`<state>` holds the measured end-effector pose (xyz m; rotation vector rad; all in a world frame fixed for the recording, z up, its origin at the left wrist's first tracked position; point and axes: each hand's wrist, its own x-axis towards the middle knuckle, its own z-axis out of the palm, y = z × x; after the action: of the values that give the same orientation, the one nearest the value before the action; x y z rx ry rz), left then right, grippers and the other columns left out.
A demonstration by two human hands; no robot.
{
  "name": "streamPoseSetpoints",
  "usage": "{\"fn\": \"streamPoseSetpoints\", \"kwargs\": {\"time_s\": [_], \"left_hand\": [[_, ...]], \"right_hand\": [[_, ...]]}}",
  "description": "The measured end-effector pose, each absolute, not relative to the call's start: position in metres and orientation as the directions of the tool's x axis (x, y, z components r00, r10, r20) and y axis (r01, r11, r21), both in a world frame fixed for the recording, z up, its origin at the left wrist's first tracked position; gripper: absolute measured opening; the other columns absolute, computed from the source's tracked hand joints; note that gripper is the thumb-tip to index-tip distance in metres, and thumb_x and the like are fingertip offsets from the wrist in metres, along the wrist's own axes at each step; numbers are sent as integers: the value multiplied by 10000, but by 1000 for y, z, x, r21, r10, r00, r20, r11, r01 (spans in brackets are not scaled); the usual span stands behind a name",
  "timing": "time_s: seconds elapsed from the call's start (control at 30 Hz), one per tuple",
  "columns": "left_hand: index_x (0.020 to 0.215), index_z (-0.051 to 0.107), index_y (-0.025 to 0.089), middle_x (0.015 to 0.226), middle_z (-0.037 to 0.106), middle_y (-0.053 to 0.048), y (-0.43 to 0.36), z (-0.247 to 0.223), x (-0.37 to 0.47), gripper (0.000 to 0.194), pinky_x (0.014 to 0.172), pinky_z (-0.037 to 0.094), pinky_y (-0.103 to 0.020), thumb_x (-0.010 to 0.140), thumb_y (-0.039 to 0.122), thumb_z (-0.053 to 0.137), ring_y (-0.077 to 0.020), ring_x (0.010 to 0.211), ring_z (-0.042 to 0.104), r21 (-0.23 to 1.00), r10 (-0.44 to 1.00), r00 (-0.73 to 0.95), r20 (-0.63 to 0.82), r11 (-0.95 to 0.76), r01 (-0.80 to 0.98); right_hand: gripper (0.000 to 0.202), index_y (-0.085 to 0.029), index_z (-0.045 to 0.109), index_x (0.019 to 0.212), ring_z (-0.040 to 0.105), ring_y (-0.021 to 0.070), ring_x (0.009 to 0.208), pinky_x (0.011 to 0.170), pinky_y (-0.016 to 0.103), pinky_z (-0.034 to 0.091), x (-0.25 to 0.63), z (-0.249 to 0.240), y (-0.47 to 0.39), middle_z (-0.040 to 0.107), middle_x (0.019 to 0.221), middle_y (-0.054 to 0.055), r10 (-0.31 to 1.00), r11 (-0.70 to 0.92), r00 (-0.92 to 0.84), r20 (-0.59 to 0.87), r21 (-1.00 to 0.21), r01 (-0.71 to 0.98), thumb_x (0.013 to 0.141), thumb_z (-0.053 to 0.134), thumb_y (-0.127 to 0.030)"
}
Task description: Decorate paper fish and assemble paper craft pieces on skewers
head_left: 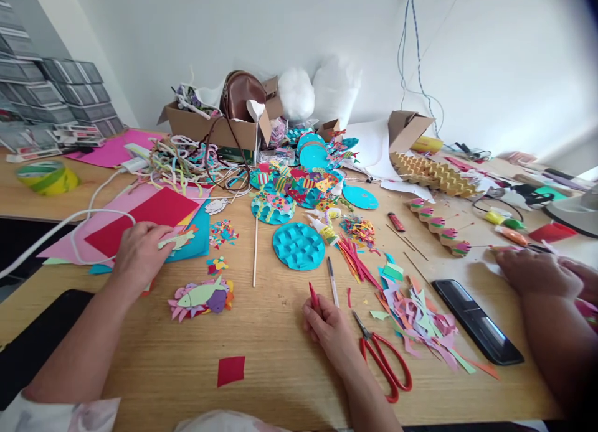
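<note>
My left hand (140, 254) is at the left, over a pile of coloured paper, its fingers closed on the end of a pale paper fish (177, 240) with orange at its tail. My right hand (324, 326) rests on the table in the middle, gripping a red pen (313, 292) that points up. Beside it lie red-handled scissors (383, 363), blades slightly apart, and a grey pen (332, 281). A small red paper square (231, 371) lies near the front edge. Between my hands is a heap of fish cut-outs (200, 298), a light green one on top.
Paper scraps (425, 323) and a black phone (477, 320) lie to the right. Another person's hands (537, 273) are at the far right. A round blue paper piece (299, 246) is mid-table; a cardboard box (212, 128) stands behind. A white cable (42, 248) crosses the left side.
</note>
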<state>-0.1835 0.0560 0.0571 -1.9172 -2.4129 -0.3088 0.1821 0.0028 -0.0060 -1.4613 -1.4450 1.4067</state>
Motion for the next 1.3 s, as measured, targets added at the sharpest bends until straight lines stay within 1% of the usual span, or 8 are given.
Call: {"fn": "streamPoseSetpoints", "kwargs": {"time_s": [0.07,0.17,0.23,0.3,0.6,0.77,0.87,1.3], "left_hand": [[1038,603,170,1034,579,-86,49,67,-174,394,856,411,-312,817,395,366,-227,966,533,179,979,-163,122,140,974],[932,610,209,960,630,-43,37,72,-157,332,740,441,-285,781,420,403,-206,862,577,378,995,74,-71,-42,925],[902,620,226,935,646,-32,31,66,-150,299,750,437,-297,763,413,432,-218,877,583,412,971,184,-154,-106,905],[911,621,244,1005,646,-27,26,56,-149,268,804,430,-311,754,371,444,-232,967,572,423,959,225,-174,-133,896],[922,615,242,1072,633,-39,10,32,-152,248,907,406,-349,696,320,546,-250,1062,537,382,970,197,-145,-128,915],[958,610,235,1140,612,-46,8,37,-143,278,940,388,-360,705,341,563,-255,1118,511,353,964,163,-210,-81,932],[954,604,223,1156,602,-54,11,37,-144,276,946,380,-357,699,317,556,-250,1131,498,350,956,167,-241,-75,934],[805,532,227,1061,607,-39,12,36,-145,166,897,382,-350,644,260,562,-250,1061,496,359,966,183,-181,-109,927]], "right_hand": [[225,-199,440,716,374,78,442,413,208,261,182,-7,3,478,550,-51,954,-182,-183,-237,-945,273,806,481,-401],[224,-196,445,719,379,79,449,418,209,270,182,-8,2,477,556,-50,955,-170,-185,-231,-941,293,814,477,-396],[228,-196,445,719,381,80,450,418,209,270,183,-8,2,477,560,-48,957,-163,-184,-225,-939,303,819,475,-398],[230,-196,447,723,382,81,451,416,210,267,183,-7,1,478,565,-46,957,-159,-184,-223,-938,309,824,471,-402],[215,-200,453,709,405,92,478,444,218,304,183,-7,1,479,576,-40,961,-138,-185,-207,-934,329,830,469,-377],[210,-202,448,715,409,95,482,450,221,305,184,-9,0,471,575,-42,963,-122,-186,-193,-934,336,842,460,-369],[222,-201,451,714,411,97,479,450,223,307,183,-8,0,480,577,-39,964,-115,-187,-188,-932,343,842,462,-382],[232,-203,470,703,430,106,498,454,220,317,183,-7,0,505,573,-31,968,-95,-181,-173,-923,373,837,471,-392]]}}
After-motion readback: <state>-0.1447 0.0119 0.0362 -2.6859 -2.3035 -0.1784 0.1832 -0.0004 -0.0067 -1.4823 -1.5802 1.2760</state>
